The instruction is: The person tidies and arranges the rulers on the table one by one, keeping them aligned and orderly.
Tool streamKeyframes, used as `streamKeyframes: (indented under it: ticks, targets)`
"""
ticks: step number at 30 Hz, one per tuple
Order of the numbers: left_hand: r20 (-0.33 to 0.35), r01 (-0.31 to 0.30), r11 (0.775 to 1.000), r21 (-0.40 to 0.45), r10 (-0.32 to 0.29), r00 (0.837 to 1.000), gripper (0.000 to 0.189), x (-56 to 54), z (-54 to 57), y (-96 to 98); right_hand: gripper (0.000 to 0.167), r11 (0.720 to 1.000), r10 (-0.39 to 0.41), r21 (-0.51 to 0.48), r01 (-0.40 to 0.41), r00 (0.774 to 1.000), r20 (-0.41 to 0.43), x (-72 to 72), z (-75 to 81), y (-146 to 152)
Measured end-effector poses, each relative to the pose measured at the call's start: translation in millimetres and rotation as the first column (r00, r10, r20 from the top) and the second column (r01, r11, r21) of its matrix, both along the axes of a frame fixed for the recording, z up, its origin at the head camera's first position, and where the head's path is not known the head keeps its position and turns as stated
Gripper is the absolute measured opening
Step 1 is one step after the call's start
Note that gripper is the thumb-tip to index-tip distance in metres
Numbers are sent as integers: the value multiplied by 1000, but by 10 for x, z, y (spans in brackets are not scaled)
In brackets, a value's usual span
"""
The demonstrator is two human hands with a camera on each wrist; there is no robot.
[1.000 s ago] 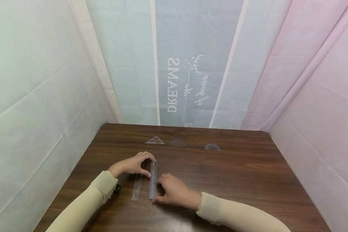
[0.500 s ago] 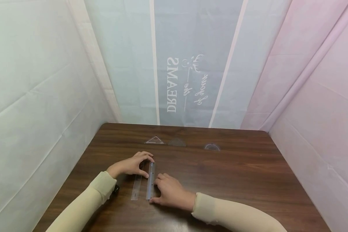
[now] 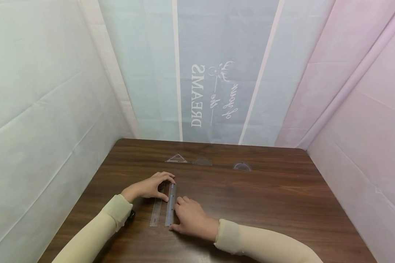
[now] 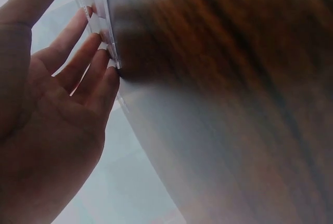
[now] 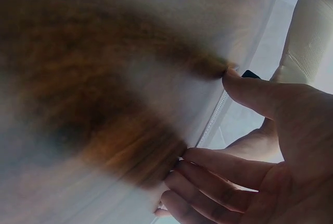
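Observation:
A clear ruler with a bluish strip (image 3: 171,210) lies lengthwise on the dark wooden table, between both hands. My left hand (image 3: 149,187) holds its far part, with fingertips at the far end and the thumb against the left edge. My right hand (image 3: 192,218) holds the near part, its thumb at the near end and its fingers bent along the right edge. In the left wrist view, the fingertips (image 4: 110,70) touch the ruler's edge. A second clear ruler (image 3: 155,213) lies just left of it, its far part partly hidden by my left hand.
Along the back of the table (image 3: 273,204) lie a clear set square (image 3: 177,161), a faint clear protractor (image 3: 202,164) and another protractor (image 3: 242,167). Pale cloth walls (image 3: 217,36) enclose the table at the back and sides.
Both hands have shifted slightly left together with the bluish-striped ruler, bringing it nearer the second ruler. In the last half second they have barely moved.

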State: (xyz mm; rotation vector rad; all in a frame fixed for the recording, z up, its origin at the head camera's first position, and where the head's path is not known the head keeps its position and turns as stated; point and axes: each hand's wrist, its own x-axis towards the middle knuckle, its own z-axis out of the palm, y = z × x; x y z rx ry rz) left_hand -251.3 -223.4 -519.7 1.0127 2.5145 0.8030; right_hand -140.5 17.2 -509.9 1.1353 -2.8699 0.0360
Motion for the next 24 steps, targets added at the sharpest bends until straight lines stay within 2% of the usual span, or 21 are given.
streamKeyframes:
  ticks: [9, 24]
  targets:
    - [-20, 2, 1000, 1, -2, 1000, 66, 4, -23, -6, 59, 999, 9, 47, -6, 999, -52, 12, 13, -19]
    - [-20, -3, 1000, -6, 2, 1000, 66, 10, -14, -1, 60, 998, 15, 55, -11, 997, -70, -4, -20, -16]
